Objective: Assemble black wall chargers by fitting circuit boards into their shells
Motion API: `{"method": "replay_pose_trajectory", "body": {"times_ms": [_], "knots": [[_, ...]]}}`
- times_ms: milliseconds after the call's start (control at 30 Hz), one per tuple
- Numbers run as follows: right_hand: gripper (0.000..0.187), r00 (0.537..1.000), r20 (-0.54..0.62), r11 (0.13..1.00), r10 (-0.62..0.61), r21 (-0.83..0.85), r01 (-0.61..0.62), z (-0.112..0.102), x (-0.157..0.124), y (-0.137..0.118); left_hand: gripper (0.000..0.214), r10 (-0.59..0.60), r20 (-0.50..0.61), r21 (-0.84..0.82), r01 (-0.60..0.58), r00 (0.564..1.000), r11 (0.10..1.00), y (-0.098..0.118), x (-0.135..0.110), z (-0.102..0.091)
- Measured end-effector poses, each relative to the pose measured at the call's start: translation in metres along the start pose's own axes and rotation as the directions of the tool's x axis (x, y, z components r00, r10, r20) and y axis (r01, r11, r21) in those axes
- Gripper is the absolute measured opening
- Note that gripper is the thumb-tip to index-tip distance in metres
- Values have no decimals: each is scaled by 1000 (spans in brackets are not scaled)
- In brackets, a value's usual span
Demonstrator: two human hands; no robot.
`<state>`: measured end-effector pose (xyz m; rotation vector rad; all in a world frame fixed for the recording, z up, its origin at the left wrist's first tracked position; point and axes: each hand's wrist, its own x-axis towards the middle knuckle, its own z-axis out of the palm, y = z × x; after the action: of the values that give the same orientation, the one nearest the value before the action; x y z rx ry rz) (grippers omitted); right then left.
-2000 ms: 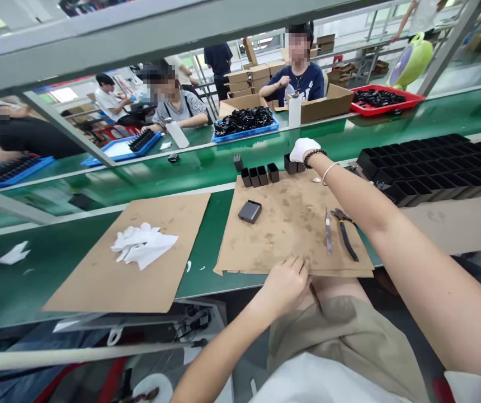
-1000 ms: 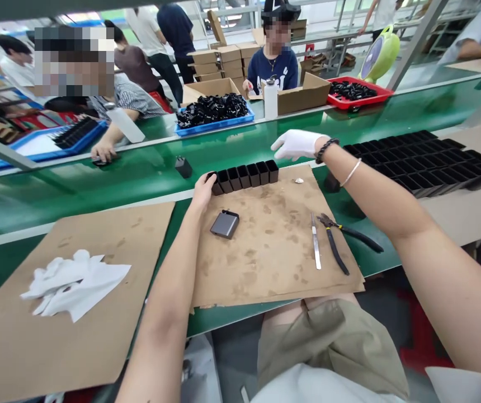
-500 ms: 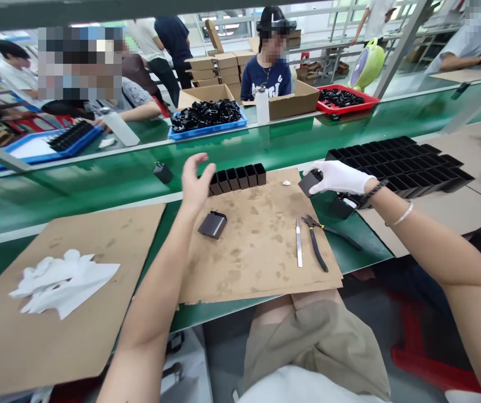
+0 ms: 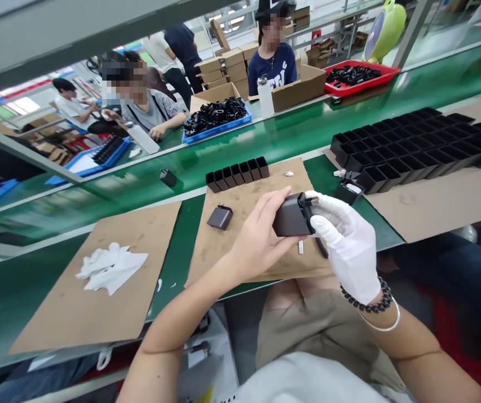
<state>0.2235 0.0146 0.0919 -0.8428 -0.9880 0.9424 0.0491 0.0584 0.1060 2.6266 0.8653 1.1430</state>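
Both hands hold a dark grey box-shaped charger (image 4: 289, 215) above the brown cardboard sheet (image 4: 240, 240). My bare left hand (image 4: 257, 240) grips its left side with thumb and fingers. My right hand (image 4: 345, 240), in a white glove, pinches its right end. A second grey charger (image 4: 220, 216) lies on the cardboard to the left. A row of small black cases (image 4: 237, 172) stands along the cardboard's far edge. Pliers (image 4: 321, 247) lie partly hidden under my hands.
A black tray of square cells (image 4: 412, 145) sits at the right. White gloves (image 4: 110, 268) lie on a second cardboard sheet at the left. A small black part (image 4: 168, 177) rests on the green belt (image 4: 265, 145). Other people sit across it with blue and red bins.
My right hand brought a charger from beside the black tray to the middle. My left hand left the row of black cases and took hold of the charger too.
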Motion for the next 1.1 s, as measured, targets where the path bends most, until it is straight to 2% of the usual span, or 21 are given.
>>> {"method": "replay_pose_trajectory", "body": {"times_ms": [133, 367, 433, 500, 567, 600, 633, 733, 833, 900, 1000, 1100], "knots": [[26, 996, -53, 997, 76, 20, -75, 1, -6, -1, 78, 76, 27, 121, -79, 997, 990, 6, -6, 0], [18, 981, 65, 983, 184, -15, -184, -6, -2, 1, 73, 166, -19, 252, -156, 986, 955, -1, -18, 6], [19, 989, 26, 989, 147, -16, -147, -3, -4, 8, 69, 156, -52, 250, -139, 986, 958, -2, -20, 13], [26, 990, -126, 998, 68, -2, -69, 4, -9, 18, 64, 118, -89, 232, -95, 989, 968, -1, -21, 20], [31, 961, -276, 1000, -6, 10, 10, 10, -17, 27, 60, 80, -130, 200, -53, 988, 978, 1, -24, 27], [29, 951, -306, 999, -33, 9, 38, 13, -21, 31, 59, 59, -151, 178, -31, 987, 983, 2, -26, 30], [24, 953, -297, 998, -56, 3, 59, 15, -24, 34, 58, 32, -173, 155, -5, 984, 988, 4, -28, 32], [15, 984, -161, 997, -71, -25, 68, 14, -28, 40, 57, -72, -232, 81, 93, 970, 992, 6, -39, 41], [18, 999, -51, 997, 15, -80, -20, 4, -23, 48, 59, -198, -262, 21, 210, 944, 977, 7, -53, 54], [21, 991, -12, 985, 137, -100, -137, -4, -17, 54, 59, -281, -270, -5, 291, 921, 957, 10, -60, 62], [30, 931, 46, 932, 363, -16, -363, -13, -11, 62, 63, -353, -291, -57, 353, 889, 934, 22, -60, 67], [31, 831, 173, 835, 529, 66, -546, -13, -14, 62, 64, -365, -319, -117, 346, 875, 931, 36, -48, 58]]}}
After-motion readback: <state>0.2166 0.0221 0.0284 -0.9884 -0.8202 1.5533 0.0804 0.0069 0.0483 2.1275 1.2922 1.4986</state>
